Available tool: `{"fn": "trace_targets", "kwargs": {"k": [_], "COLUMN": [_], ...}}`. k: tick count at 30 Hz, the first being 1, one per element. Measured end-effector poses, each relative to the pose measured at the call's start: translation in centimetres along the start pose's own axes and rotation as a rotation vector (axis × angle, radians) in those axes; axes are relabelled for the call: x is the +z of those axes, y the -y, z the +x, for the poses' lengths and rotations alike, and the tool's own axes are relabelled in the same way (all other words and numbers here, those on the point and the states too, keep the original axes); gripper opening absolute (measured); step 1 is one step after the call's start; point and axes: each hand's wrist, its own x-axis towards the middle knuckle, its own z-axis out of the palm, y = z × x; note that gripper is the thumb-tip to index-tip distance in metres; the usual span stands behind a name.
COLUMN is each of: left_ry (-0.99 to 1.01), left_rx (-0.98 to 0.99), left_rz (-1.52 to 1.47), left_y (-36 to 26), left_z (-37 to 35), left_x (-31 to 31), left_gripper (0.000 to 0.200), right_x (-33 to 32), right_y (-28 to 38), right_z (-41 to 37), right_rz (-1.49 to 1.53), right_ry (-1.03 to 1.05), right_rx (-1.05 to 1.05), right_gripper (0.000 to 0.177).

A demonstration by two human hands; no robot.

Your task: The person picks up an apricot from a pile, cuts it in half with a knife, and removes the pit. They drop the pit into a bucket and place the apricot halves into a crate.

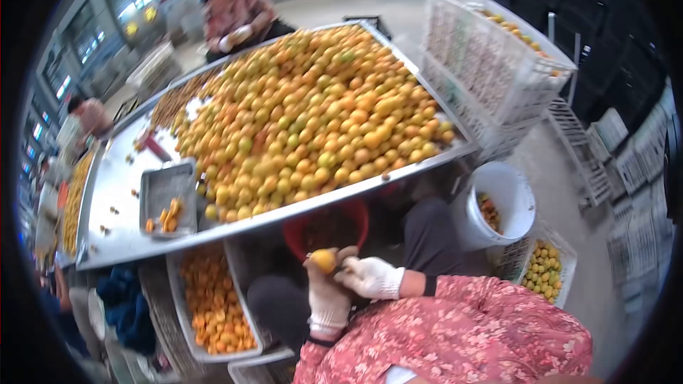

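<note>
In my gloved left hand (pixel 327 302), closed and raised in front of my lap, is a yellow-orange apricot (pixel 322 261). My right hand (pixel 370 277), also in a white glove, is held close against the fruit with its fingers curled. Whatever those fingers grip is too small and blurred to make out. Just beyond both hands, under the table edge, sits a red basin (pixel 361 231) with dark contents. A long grey bin (pixel 186 327) of orange fruit pieces stands to the left of my knees.
A metal-edged table (pixel 107 203) bears a big heap of apricots (pixel 306 121) and a grey tray (pixel 167 178) with a few orange pieces. At right are a white bucket (pixel 523 203), a fruit crate (pixel 565 259) and stacked white crates (pixel 491 64). Another person (pixel 238 11) sits across the table.
</note>
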Motion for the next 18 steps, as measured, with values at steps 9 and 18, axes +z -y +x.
{"fn": "trace_targets", "kwargs": {"k": [9,18], "left_ry": [-0.065,-0.222], "left_rx": [0.241,0.145], "left_rz": [0.415,0.317], "left_y": [0.0,0.8], "left_z": [-1.5,-1.7], "left_x": [1.6,1.6], "left_gripper": [0.039,0.027], "right_x": [0.1,1.2], "right_y": [-1.0,-2.7], "right_z": [0.0,-1.6], "right_rz": [-0.144,0.047], "right_ry": [0.069,0.182], "right_rx": [-0.053,-0.138], "right_gripper": [0.037,0.033]}}
